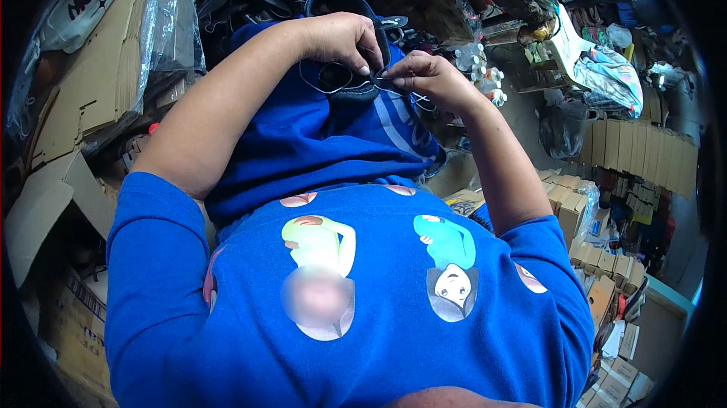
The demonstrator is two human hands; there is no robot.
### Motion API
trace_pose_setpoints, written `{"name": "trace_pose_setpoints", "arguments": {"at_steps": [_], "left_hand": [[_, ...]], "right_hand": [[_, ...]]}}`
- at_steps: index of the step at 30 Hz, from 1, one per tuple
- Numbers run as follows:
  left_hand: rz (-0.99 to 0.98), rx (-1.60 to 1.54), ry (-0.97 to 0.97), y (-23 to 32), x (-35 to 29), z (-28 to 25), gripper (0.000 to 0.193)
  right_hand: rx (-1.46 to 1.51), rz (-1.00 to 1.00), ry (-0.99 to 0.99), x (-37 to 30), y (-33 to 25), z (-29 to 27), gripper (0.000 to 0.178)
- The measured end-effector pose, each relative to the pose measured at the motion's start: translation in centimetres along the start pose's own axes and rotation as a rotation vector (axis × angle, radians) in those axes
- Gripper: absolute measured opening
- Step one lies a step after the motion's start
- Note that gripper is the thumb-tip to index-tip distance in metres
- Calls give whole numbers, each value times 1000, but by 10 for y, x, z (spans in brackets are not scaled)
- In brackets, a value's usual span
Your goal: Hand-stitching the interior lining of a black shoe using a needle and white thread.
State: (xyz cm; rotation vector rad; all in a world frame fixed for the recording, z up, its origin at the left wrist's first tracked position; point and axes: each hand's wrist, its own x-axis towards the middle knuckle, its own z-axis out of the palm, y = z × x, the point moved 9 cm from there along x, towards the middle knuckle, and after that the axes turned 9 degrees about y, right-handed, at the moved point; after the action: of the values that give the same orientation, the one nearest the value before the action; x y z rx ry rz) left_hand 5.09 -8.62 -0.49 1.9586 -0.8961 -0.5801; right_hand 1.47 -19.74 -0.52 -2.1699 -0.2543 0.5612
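Note:
A dark shoe with pale stitching along its lower edge rests on my lap, over blue trousers. My left hand lies over the shoe, its thumb and fingers closed on the edge. Close beside it, my right hand pinches a thin pale thread at the same edge; whether a needle is there too is too small to tell. A loop of thread hangs to the left of the shoe, and another loose end trails below my right hand. My left palm and the shoe's far side are partly hidden.
Flattened cardboard and clear plastic stand at the left. Several small white bottles are beyond my right hand. Stacked cardboard boxes fill the right side, below a bundle in plastic. Dark clutter lies ahead.

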Motion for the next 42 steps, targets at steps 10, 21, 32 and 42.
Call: {"name": "trace_pose_setpoints", "arguments": {"at_steps": [10, 21, 32, 42], "left_hand": [[176, 8, 200, 7, -3, -28, 26], [-380, 1077, 1108, -67, -181, -319, 34], [73, 632, 596, 37, -106, -11, 13], [88, 498, 648, 18, -90, -16, 13]], "right_hand": [[-79, -65, 195, -5, -16, 11, 13], [-607, -390, 422, -45, -47, 22, 30], [-441, -196, 310, -36, -15, 20, 34], [-102, -122, 59, -2, 2, 9, 26]]}}
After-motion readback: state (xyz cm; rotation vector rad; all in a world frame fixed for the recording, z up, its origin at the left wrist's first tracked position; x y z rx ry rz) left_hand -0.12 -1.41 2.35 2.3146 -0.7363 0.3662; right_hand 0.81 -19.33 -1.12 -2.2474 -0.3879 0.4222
